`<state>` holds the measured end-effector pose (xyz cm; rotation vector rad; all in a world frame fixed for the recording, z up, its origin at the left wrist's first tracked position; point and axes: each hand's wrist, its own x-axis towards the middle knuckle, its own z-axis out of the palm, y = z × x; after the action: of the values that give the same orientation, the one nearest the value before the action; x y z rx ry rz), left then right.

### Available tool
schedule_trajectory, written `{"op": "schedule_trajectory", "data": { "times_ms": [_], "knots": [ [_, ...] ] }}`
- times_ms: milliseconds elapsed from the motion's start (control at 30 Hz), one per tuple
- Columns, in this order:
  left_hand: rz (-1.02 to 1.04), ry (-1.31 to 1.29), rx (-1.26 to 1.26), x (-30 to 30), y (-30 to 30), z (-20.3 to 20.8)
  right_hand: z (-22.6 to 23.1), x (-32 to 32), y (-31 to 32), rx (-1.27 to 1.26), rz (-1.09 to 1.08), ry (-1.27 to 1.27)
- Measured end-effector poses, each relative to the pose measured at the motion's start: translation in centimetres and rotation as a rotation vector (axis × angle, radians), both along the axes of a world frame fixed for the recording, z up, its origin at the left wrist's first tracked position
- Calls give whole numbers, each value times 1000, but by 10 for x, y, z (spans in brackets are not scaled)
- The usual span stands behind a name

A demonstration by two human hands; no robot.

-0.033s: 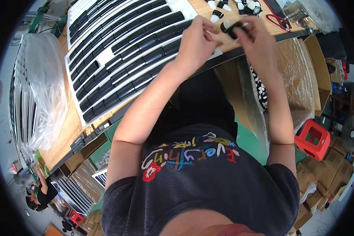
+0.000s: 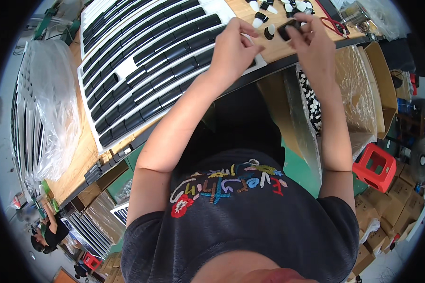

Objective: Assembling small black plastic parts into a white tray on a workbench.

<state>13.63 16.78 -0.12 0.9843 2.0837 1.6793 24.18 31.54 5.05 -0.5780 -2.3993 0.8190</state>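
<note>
A small black cylindrical cap (image 2: 286, 30) is pinched between the thumb and fingers of my right hand (image 2: 315, 49), above the wooden table. My left hand (image 2: 231, 52) hovers over the near right corner of a white tray (image 2: 126, 67) filled with curved rows of glossy black cylinders (image 2: 184, 69). Its thumb and forefinger are apart, with nothing visible between them. Between the two hands, a black-collared piece with a white tip (image 2: 269, 32) stands on the table. More such black and white pieces (image 2: 259, 19) lie scattered beyond.
Red-handled pliers or scissors (image 2: 336, 27) and a metal can (image 2: 356, 16) lie at the far right. Below the table edge, a plastic-lined carton (image 2: 312, 104) holds many black and white pieces. A red stool (image 2: 377, 166) stands at right. Plastic-wrapped trays (image 2: 56, 104) lean at left.
My right hand has shifted slightly right with the black cap, away from my left hand. My left hand has drawn slightly left, and the standing black and white piece shows more fully.
</note>
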Motion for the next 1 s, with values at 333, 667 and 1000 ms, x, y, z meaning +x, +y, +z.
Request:
{"op": "schedule_trajectory", "data": {
  "times_ms": [333, 667, 1000],
  "knots": [
    [78, -70, 115, -15, -19, -8, -38, -44, 21, 188, 45, -33],
    [72, -157, 165, -10, -28, -1, -27, -39, 28, 236, 240, -256],
    [57, -217, 161, -8, -26, -4, -14, -39, 36, 216, 297, -346]
  ]
}}
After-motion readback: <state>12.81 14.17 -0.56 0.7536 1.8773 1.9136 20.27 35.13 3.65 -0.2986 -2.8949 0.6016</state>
